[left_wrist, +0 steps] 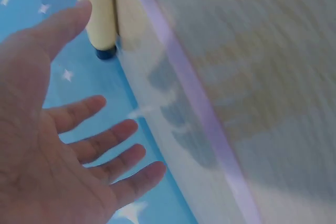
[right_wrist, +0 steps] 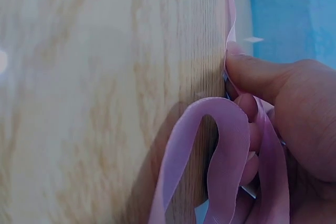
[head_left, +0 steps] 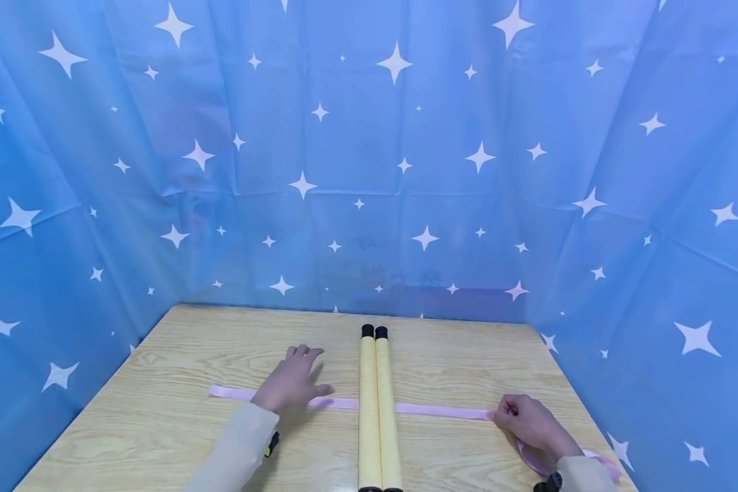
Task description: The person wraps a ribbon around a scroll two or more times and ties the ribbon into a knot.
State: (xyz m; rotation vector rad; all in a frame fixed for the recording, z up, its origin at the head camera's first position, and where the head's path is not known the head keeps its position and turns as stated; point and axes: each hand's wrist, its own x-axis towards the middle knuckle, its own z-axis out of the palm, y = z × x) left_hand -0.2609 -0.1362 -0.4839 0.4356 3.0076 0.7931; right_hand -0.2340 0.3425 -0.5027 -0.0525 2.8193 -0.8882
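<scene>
A pink ribbon [head_left: 439, 410] stretches across the table, passing beneath two pale yellow tubes [head_left: 369, 410] with black ends that lie side by side. My right hand [head_left: 529, 420] pinches the ribbon to the right of the tubes. In the right wrist view the thumb [right_wrist: 257, 74] presses on the ribbon, and a loose length of it [right_wrist: 231, 145] loops by the curled fingers. My left hand [head_left: 292, 383] hovers over the ribbon's left stretch, fingers spread, holding nothing. The left wrist view shows that palm [left_wrist: 58, 166] apart from the ribbon [left_wrist: 194, 90].
The wooden table [head_left: 178, 424] reaches back to a blue curtain [head_left: 357, 225] with white stars, which also hangs along both sides. Slack ribbon [head_left: 535, 461] lies under the right wrist, near the table's right edge.
</scene>
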